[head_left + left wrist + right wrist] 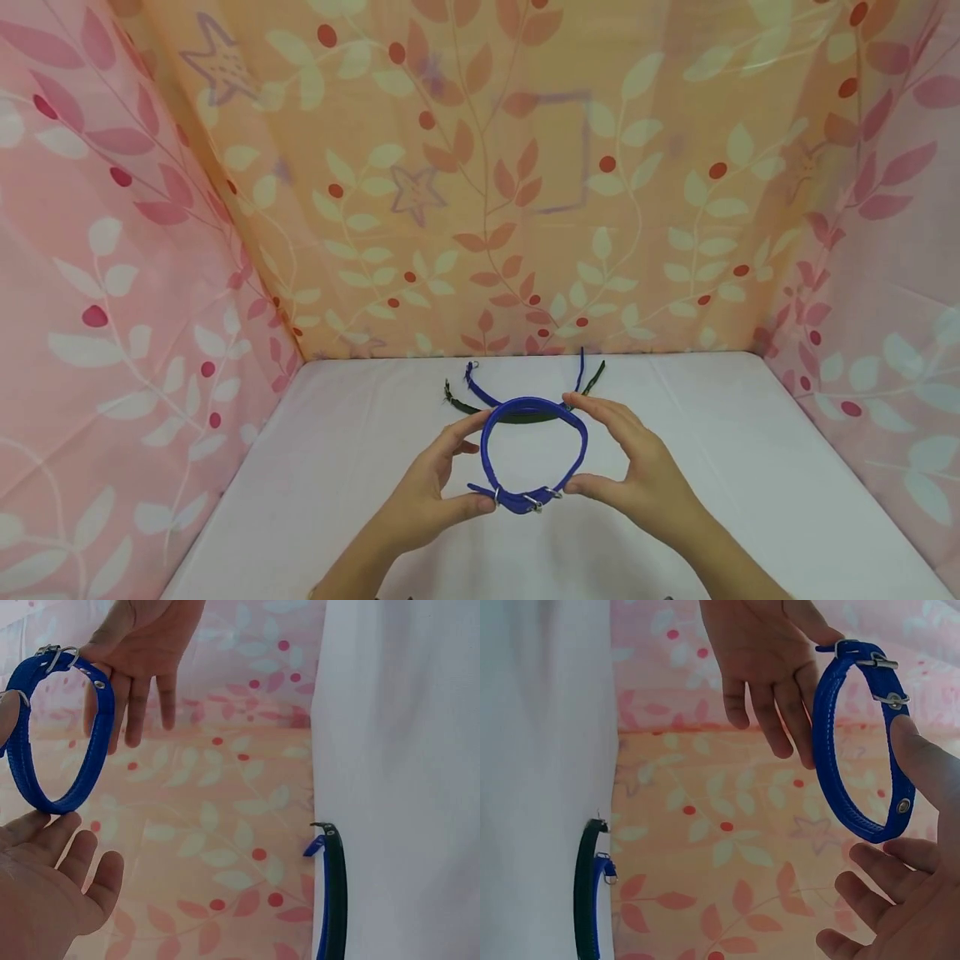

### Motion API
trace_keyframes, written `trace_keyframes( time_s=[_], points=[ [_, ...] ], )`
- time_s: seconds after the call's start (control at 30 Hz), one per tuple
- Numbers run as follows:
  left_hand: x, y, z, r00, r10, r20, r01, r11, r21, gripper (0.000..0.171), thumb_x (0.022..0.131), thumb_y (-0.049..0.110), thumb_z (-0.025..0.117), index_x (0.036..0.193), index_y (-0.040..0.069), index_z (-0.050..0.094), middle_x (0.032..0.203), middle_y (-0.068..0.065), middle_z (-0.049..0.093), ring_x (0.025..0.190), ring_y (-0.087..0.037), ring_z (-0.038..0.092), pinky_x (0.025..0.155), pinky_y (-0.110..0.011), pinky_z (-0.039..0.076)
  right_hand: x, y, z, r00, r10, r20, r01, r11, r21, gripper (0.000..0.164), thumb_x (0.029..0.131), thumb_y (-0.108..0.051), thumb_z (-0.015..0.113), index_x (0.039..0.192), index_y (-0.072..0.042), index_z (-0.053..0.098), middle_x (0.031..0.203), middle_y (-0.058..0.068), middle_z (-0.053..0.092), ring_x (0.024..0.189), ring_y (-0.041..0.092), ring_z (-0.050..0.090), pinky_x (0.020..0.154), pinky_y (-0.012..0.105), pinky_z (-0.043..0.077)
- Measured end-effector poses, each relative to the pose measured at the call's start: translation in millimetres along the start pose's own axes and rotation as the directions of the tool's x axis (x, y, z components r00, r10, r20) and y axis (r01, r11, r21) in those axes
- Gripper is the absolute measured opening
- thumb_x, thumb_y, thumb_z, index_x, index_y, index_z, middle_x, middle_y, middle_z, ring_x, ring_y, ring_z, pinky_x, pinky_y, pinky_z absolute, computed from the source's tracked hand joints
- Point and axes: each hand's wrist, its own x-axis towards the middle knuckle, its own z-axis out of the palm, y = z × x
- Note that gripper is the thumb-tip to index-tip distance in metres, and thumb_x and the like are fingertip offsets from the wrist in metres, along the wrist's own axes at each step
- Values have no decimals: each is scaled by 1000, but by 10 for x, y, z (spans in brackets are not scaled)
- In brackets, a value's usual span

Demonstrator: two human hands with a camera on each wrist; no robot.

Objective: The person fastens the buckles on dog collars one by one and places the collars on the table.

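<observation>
A blue collar [517, 502], buckled into a loop, is held upright above the table between both hands. Its metal buckle [877, 663] and ring sit along the bottom of the loop in the head view. My left hand [431, 492] grips the left side, thumb low by the strap's free end and fingers higher up. On the opposite side my right hand [645, 467] holds the loop between its thumb, near the buckle end, and fingertips at the upper edge. Stitching and metal eyelets show on the band in the wrist views.
Behind the held loop, a second blue collar [480, 392] and a dark green collar [465, 408] lie unbuckled at the far part of the white table [345, 467]. Patterned cloth walls [360, 250] stand at the back and both sides.
</observation>
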Motion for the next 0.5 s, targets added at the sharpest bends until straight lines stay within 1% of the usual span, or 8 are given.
trace_keyframes(
  time_s=[0.07, 0.13, 0.17, 0.23, 0.27, 0.37, 0.43, 0.5],
  points=[
    [-9, 24, -5, 1000, -16, -2, 16, 1000, 23, 80, 88, 23, 82, 155, 35, 40, 157, 11, 44, 136, -19, 46, 112, -41, 44, 2, -2, 6, 999, 42, 14, -43, 999, 33, 87, 74, -31, 93, 150, -27, 51, 146, -10, 57, 140, 9, 48, 114, 25, 37],
    [-19, 44, -21, 1000, -24, 6, 23, 999, 39, 79, 89, 23, 81, 155, 36, 40, 158, 10, 44, 135, -19, 46, 112, -41, 43, 3, 0, 16, 996, 80, 27, -81, 994, 68, 84, 75, -29, 93, 148, -30, 52, 144, -12, 59, 138, 8, 49, 114, 40, 42],
    [-22, 48, -34, 1000, -15, 13, 14, 999, 44, 79, 90, 22, 81, 156, 34, 39, 158, 8, 44, 134, -20, 46, 112, -42, 44, 3, 1, 21, 995, 98, 35, -101, 991, 83, 82, 76, -29, 92, 147, -31, 53, 144, -13, 59, 138, 7, 50, 113, 48, 43],
    [-26, 50, -66, 1000, 1, 25, -2, 999, 52, 77, 91, 20, 79, 157, 33, 39, 158, 4, 44, 132, -21, 48, 111, -43, 44, 4, 7, 36, 992, 118, 54, -124, 985, 123, 77, 79, -25, 90, 146, -31, 54, 143, -13, 59, 139, 8, 50, 110, 61, 42],
    [-27, 48, -84, 1000, 10, 29, -11, 998, 54, 77, 92, 19, 78, 157, 32, 39, 158, 3, 44, 132, -22, 49, 111, -45, 44, 4, 12, 43, 990, 123, 65, -132, 981, 145, 74, 81, -23, 88, 146, -30, 55, 144, -13, 59, 139, 10, 50, 109, 64, 40],
    [-20, 37, -134, 999, 16, 33, -17, 998, 55, 75, 93, 18, 77, 157, 31, 40, 158, 0, 45, 130, -22, 50, 112, -49, 43, 3, 36, 71, 986, 137, 98, -154, 968, 199, 66, 88, -20, 82, 147, -29, 55, 146, -11, 58, 141, 18, 49, 110, 64, 36],
    [-14, 29, -164, 999, 8, 38, -10, 998, 57, 74, 93, 18, 77, 156, 32, 40, 158, 0, 45, 130, -22, 51, 112, -51, 42, 2, 54, 100, 981, 157, 112, -179, 957, 228, 63, 90, -19, 80, 147, -30, 55, 147, -9, 57, 141, 24, 50, 111, 64, 36],
    [-14, 18, -196, 999, -2, 53, -2, 997, 74, 74, 94, 19, 75, 157, 33, 40, 158, 2, 45, 129, -21, 51, 112, -47, 44, 2, 77, 139, 976, 174, 127, -202, 947, 251, 60, 92, -21, 78, 147, -31, 55, 149, -7, 56, 138, 28, 52, 110, 65, 38]
  ],
)
